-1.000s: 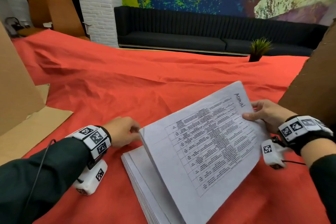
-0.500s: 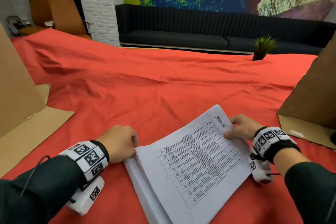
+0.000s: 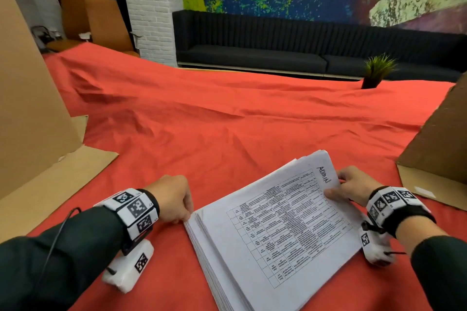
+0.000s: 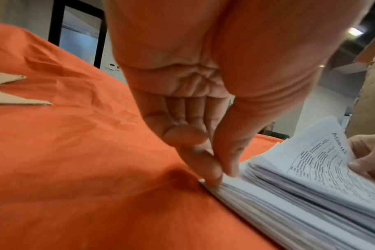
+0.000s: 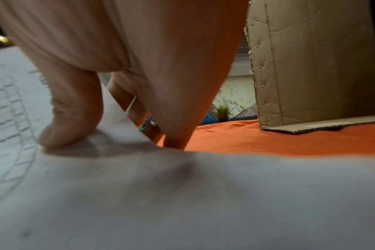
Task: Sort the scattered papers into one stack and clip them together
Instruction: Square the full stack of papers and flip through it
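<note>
A thick stack of white papers (image 3: 278, 230) lies on the red cloth (image 3: 227, 121), its top sheet printed with a table and handwritten "ADMIN". My left hand (image 3: 188, 214) sits at the stack's near-left corner. In the left wrist view the left hand (image 4: 223, 175) pinches that corner of the stack (image 4: 289, 194), thumb on top and index finger at the edge, with the other fingers curled. My right hand (image 3: 333, 187) holds the top sheets at their far-right edge. The right wrist view shows its thumb (image 5: 71, 118) on the paper (image 5: 182, 194) and fingers beneath. No clip is visible.
A tall cardboard box (image 3: 30, 108) with a flat flap (image 3: 63, 179) stands at the left. Another cardboard box (image 3: 439, 146) stands close to my right hand. A small potted plant (image 3: 376, 70) sits at the far edge of the cloth, before a dark sofa (image 3: 252, 53).
My right hand has lowered the lifted top sheets down onto the stack. My left hand has stayed at the stack's corner.
</note>
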Action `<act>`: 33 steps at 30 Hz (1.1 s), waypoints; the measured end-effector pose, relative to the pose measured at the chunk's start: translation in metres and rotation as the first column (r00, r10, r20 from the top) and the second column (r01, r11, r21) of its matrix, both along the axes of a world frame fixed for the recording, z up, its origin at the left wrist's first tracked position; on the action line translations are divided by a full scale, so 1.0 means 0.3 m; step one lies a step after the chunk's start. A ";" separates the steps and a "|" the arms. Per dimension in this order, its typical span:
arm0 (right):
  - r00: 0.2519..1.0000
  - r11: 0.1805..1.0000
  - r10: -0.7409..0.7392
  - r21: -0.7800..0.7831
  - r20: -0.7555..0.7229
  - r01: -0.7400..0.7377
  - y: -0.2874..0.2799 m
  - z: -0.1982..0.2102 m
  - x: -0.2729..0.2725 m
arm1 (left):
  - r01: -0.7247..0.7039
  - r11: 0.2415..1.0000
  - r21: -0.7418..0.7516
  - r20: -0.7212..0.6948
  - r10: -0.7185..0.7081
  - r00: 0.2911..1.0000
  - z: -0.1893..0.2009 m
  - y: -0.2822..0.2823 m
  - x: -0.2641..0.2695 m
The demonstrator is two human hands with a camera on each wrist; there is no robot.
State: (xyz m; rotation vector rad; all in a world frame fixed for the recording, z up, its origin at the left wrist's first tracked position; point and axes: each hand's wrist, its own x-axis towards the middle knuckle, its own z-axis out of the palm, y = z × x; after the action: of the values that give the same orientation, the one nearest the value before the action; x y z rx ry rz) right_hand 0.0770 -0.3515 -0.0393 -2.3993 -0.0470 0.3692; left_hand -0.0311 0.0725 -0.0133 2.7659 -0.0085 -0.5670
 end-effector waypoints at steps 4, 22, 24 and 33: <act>1.000 0.999 0.012 0.047 -0.014 -0.011 -0.015 -0.018 0.009 | -0.013 1.000 0.022 -0.033 0.013 0.999 -0.007 -0.012 0.011; 0.986 0.774 0.060 0.631 -0.156 0.053 -0.072 -0.075 0.000 | 0.039 0.981 0.192 -0.134 -0.013 0.991 0.016 -0.107 0.040; 0.987 0.766 0.064 0.641 -0.151 0.048 -0.071 -0.079 -0.002 | 0.048 0.963 0.267 -0.081 -0.027 0.996 0.010 -0.141 0.030; 0.989 0.740 0.064 0.672 -0.130 0.041 -0.067 -0.080 -0.019 | 0.002 0.903 0.430 0.090 -0.045 0.995 0.007 -0.197 -0.033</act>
State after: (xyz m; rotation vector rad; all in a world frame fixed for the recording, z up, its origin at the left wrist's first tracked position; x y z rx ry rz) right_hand 0.0713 -0.3715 -0.0633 -1.6397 -0.1101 0.4419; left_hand -0.0410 0.0136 -0.0113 3.2266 0.0695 -0.4847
